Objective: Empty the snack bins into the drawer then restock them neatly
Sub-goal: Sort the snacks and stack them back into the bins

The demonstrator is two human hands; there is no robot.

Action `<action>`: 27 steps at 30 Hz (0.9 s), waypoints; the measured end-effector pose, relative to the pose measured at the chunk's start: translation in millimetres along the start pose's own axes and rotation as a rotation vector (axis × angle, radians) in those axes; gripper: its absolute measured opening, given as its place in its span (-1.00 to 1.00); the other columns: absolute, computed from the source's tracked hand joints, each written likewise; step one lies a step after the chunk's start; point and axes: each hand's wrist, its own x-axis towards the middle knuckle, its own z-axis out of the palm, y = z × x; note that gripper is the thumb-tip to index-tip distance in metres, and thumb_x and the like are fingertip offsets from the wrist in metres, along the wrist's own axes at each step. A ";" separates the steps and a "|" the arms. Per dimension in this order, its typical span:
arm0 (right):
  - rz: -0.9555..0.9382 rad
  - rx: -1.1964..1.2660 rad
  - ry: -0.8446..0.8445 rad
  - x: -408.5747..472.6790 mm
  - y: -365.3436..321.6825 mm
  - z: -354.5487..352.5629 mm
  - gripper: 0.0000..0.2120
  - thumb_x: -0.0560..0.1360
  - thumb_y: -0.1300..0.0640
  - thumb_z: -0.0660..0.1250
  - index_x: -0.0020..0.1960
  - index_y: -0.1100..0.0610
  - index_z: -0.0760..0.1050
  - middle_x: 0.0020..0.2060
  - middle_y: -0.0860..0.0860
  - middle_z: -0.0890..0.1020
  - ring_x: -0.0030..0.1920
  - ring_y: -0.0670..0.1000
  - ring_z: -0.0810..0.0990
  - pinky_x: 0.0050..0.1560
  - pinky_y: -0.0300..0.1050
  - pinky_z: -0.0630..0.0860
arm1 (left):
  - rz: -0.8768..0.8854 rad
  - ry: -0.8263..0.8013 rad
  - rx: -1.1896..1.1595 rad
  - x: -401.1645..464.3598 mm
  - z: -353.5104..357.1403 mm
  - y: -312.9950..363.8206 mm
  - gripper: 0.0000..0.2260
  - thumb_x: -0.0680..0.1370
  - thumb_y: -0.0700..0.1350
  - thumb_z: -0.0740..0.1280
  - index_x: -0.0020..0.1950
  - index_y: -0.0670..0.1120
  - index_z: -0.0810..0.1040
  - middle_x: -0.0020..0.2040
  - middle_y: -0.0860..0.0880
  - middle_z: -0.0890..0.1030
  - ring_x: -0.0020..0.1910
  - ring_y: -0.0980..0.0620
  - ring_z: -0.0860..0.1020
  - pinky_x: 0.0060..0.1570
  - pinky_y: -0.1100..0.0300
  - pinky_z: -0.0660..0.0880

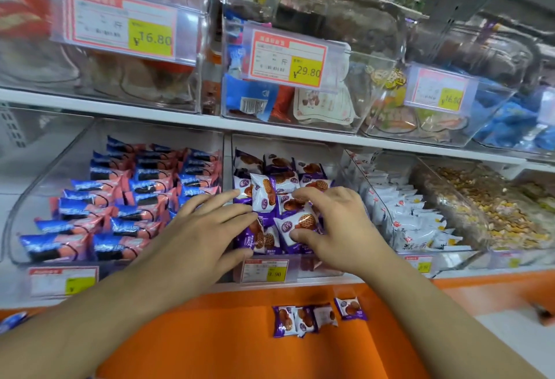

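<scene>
we read "¥16.80" on the yellow patch of the upper-left price tag (pixel 120 23). upper-middle price tag (pixel 286 59) reads "¥29.80". lower-middle bin tag (pixel 265 270) shows ".90", first digit unclear. other print too blurred to read.

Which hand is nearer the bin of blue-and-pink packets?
Left. The left hand lies at the purple-packet bin's left edge, right beside the blue-and-pink bin; the right hand sits farther right.
</scene>
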 end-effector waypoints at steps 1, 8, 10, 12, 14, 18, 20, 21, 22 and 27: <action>-0.007 -0.056 0.009 -1.8 4.2 1.0 -0.47 0.48 -0.31 0.43 0.39 -0.21 0.44 -0.02 -0.09 0.59 0.26 0.04 0.38 0.39 0.03 0.22 | -0.002 0.011 -0.010 -0.5 0.4 0.5 -0.44 0.59 0.36 0.13 0.54 0.20 0.40 0.53 0.26 0.38 0.61 0.20 0.11 0.55 0.14 -0.08; 0.038 -0.264 0.051 -6.0 18.9 5.2 -0.56 0.54 -0.37 0.30 0.11 -0.08 0.72 0.26 -0.01 0.52 0.37 0.10 0.32 0.37 0.13 0.38 | -0.016 0.099 -0.071 0.4 -3.3 8.9 -0.47 0.63 0.37 0.14 0.49 0.14 0.47 0.40 0.25 0.49 0.46 0.21 0.31 0.46 0.17 0.18; 0.024 -0.242 0.086 -6.2 14.4 2.6 -0.55 0.56 -0.34 0.29 0.23 -0.07 0.69 0.29 -0.02 0.52 0.39 0.10 0.32 0.39 0.13 0.36 | -0.032 0.136 -0.109 0.3 -5.3 11.0 -0.48 0.60 0.34 0.22 0.48 0.13 0.49 0.38 0.25 0.50 0.42 0.26 0.30 0.42 0.21 0.21; 0.013 -0.078 0.118 -6.6 0.6 -3.0 -0.53 0.58 -0.29 0.27 0.36 -0.06 0.58 0.29 -0.07 0.53 0.40 0.04 0.30 0.39 0.08 0.34 | -0.063 0.176 -0.173 0.0 -7.4 12.3 -0.47 0.58 0.34 0.26 0.49 0.14 0.48 0.39 0.28 0.48 0.40 0.35 0.29 0.38 0.33 0.20; 0.068 0.251 0.025 -7.5 -19.2 -8.2 -0.55 0.58 -0.30 0.27 0.37 -0.10 0.52 0.21 -0.19 0.57 0.38 -0.07 0.33 0.34 -0.02 0.36 | -0.095 0.225 -0.219 -0.5 -8.8 15.2 -0.46 0.59 0.38 0.27 0.49 0.16 0.47 0.40 0.29 0.47 0.39 0.35 0.33 0.36 0.33 0.28; 0.156 0.630 -0.131 -6.8 -46.1 -7.0 -0.77 0.57 -0.11 0.44 0.20 -0.17 0.50 -0.08 -0.18 0.69 0.00 -0.20 0.63 0.03 -0.20 0.55 | -0.149 0.288 -0.316 -0.7 -8.9 28.4 -0.41 0.51 0.40 0.35 0.45 0.14 0.52 0.36 0.31 0.46 0.35 0.31 0.38 0.26 0.36 0.31; 0.176 0.662 -0.098 -4.9 -45.9 -3.0 -0.77 0.57 0.05 0.49 0.13 -0.20 0.52 -0.11 -0.12 0.70 -0.07 -0.16 0.66 -0.02 -0.17 0.58 | -0.156 0.238 -0.339 0.3 -7.8 31.6 -0.36 0.45 0.40 0.34 0.47 0.16 0.48 0.35 0.32 0.43 0.33 0.33 0.35 0.21 0.38 0.30; 0.170 0.651 -0.093 -3.7 -44.4 -1.3 -0.74 0.56 0.10 0.49 0.11 -0.21 0.53 -0.10 -0.12 0.69 -0.04 -0.13 0.66 -0.01 -0.15 0.58 | -0.151 0.204 -0.335 0.6 -6.9 31.1 -0.35 0.45 0.41 0.31 0.48 0.18 0.45 0.35 0.32 0.41 0.33 0.33 0.34 0.21 0.37 0.31; 0.154 0.607 -0.103 -2.5 -41.2 1.2 -0.71 0.56 0.13 0.49 0.11 -0.22 0.53 -0.08 -0.14 0.68 0.04 -0.10 0.62 0.05 -0.14 0.56 | -0.143 0.164 -0.323 0.5 -6.2 30.4 -0.36 0.47 0.41 0.28 0.51 0.21 0.42 0.36 0.32 0.39 0.34 0.34 0.31 0.25 0.34 0.32; -0.003 0.253 -0.181 3.0 -33.3 11.2 -0.65 0.60 0.16 0.41 0.23 -0.25 0.52 0.20 -0.18 0.50 0.36 -0.03 0.21 0.48 0.03 0.15 | -0.037 0.026 -0.087 -1.6 1.2 27.1 -0.52 0.65 0.29 0.11 0.55 0.21 0.37 0.46 0.29 0.34 0.51 0.22 0.19 0.55 0.06 0.14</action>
